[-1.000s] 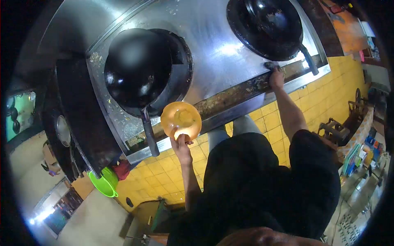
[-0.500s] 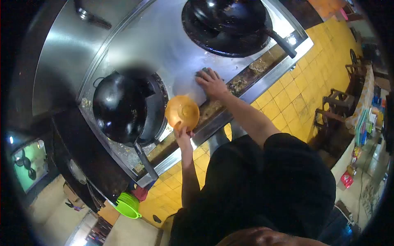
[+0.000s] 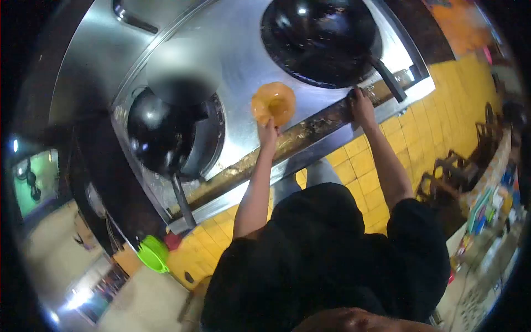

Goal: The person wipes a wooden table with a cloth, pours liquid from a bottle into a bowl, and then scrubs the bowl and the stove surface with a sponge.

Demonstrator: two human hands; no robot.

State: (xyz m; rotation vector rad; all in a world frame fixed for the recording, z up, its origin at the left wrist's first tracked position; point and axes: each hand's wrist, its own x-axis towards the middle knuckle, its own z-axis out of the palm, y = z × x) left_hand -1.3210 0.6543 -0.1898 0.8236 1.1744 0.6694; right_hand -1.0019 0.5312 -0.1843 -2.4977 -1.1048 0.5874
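My left hand [image 3: 269, 133] grips the near rim of an orange plastic bowl [image 3: 283, 101], held over the steel stove top [image 3: 238, 83]. The bowl's inside faces up toward me; what it holds, if anything, I cannot make out. My right hand [image 3: 363, 109] is closed on a small dark scouring pad [image 3: 350, 95], mostly covered by the fingers. That hand is at the grimy front trough [image 3: 310, 133], just below the right wok [image 3: 321, 44]. Brown residue and wet shine show along the trough.
A second black wok [image 3: 157, 133] leans on the left burner, its handle [image 3: 183, 202] crossing the front edge. The right wok's handle [image 3: 389, 80] sticks out near my right hand. A faucet [image 3: 135, 19] is at the back, a green basket [image 3: 152, 254] lower left.
My right hand has moved right with the pad, from the stove top to the front trough near the right wok. My left hand has carried the bowl up and to the right. The view has shifted.
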